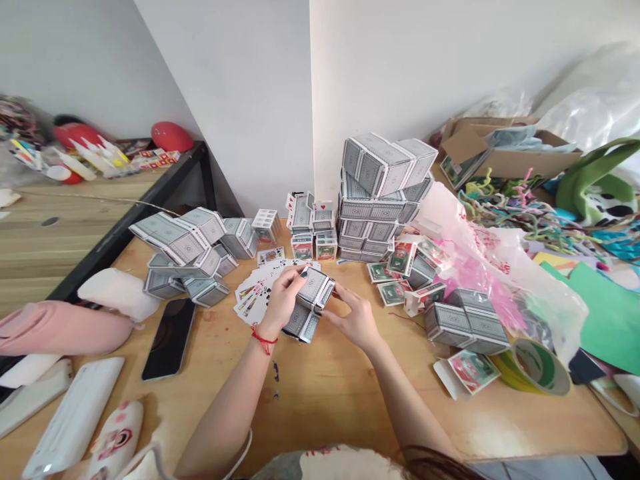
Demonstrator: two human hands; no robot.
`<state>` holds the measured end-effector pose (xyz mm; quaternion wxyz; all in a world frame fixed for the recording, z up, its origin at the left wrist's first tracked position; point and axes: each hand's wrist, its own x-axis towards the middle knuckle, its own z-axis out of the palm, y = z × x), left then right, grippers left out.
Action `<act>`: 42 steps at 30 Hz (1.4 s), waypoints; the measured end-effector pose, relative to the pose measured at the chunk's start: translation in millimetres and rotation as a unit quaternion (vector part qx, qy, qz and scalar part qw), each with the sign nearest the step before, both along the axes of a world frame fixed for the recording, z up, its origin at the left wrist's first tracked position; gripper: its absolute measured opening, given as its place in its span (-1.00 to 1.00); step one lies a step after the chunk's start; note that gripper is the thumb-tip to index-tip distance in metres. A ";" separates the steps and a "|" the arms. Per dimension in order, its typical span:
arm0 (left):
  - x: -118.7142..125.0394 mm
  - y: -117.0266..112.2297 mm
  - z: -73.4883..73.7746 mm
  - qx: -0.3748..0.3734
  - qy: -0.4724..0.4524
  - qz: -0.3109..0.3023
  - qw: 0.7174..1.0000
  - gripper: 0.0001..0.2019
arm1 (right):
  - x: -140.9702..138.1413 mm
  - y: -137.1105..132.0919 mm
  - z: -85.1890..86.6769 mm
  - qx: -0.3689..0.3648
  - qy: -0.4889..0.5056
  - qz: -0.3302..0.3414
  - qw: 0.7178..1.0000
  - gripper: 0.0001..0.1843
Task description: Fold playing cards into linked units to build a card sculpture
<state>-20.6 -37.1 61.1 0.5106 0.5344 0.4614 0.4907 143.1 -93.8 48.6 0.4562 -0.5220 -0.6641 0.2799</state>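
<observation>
A grey-and-white wrapped pack of card boxes point(309, 303) is held above the wooden table point(320, 393) at its middle. My left hand point(281, 301), with a red string at the wrist, grips the pack's left and top side, fingers curled. My right hand point(354, 317) pinches the pack's right edge. Just behind the pack, loose playing cards point(255, 288) lie fanned face up on the table.
Wrapped packs are piled at left point(186, 250) and stacked at the wall point(383, 193), with more at right point(467, 325). Small card boxes point(400, 275) lie scattered. A black phone point(169, 337), green tape roll point(537, 365), pink plastic bag point(475, 267) and cardboard box point(505, 150) surround them.
</observation>
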 end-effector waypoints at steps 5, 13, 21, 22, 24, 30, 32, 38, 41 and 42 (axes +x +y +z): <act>1.4 -2.7 -0.1 0.014 0.020 0.005 1.000 -0.78 | 2.2 -0.6 -3.8 -0.007 -0.017 0.014 1.000 -0.39; 2.0 -2.9 -1.3 0.019 0.038 0.004 0.999 -0.78 | 0.4 -3.7 -1.7 -0.022 0.009 0.034 0.999 -0.31; 1.7 -3.3 -1.0 0.025 0.066 0.003 0.997 -0.79 | -1.9 -6.1 11.0 -0.068 0.000 0.026 0.997 -0.36; 1.7 -3.2 -1.4 0.023 0.063 0.003 0.998 -0.78 | -2.3 -6.4 12.0 -0.076 -0.003 0.023 0.997 -0.35; 1.9 -3.2 -2.1 0.018 0.057 0.001 0.998 -0.78 | -3.1 -6.5 13.6 -0.089 -0.005 0.021 0.996 -0.36; 2.9 -3.8 -1.1 0.016 0.050 -0.002 0.999 -0.78 | -3.7 -4.9 15.7 -0.107 0.045 0.034 0.993 -0.44; 3.3 -4.0 -0.4 0.018 0.049 -0.004 0.999 -0.78 | -4.0 -4.4 15.7 -0.108 0.061 0.035 0.992 -0.47; 2.7 -4.5 -0.2 0.024 0.052 -0.013 0.998 -0.78 | -6.0 -3.5 14.5 -0.116 0.088 0.028 0.989 -0.49; 1.8 -5.1 0.4 0.033 0.058 -0.018 0.998 -0.78 | -6.6 -3.9 13.8 -0.113 0.096 0.026 0.989 -0.50; 1.6 -5.3 0.7 0.035 0.060 -0.018 0.997 -0.78 | -6.6 -4.1 13.7 -0.111 0.098 0.026 0.989 -0.50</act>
